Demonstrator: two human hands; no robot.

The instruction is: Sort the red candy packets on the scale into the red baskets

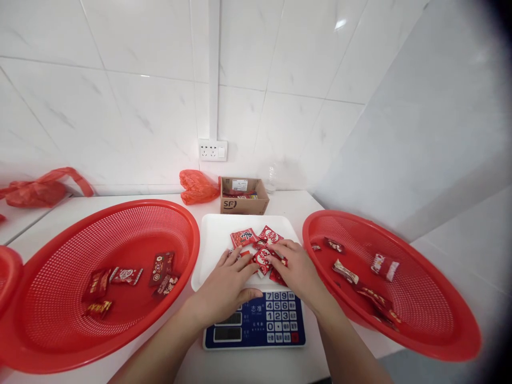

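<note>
On scale tray [216, 229], I've got left hand [228, 285] & right hand [294, 269] flat, fingers spread over red candy packets [262, 250], nothing pinched; baskets [120, 224] flank both sides for reach.

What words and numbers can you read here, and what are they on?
"SF" on the cardboard box.
"志准" on the scale.
"7 8 9", "4 5 6", "1 2 3", "0" on the scale's keypad.
The box's white label, the candy packets and the scale's displays are too blurred to read.
</note>
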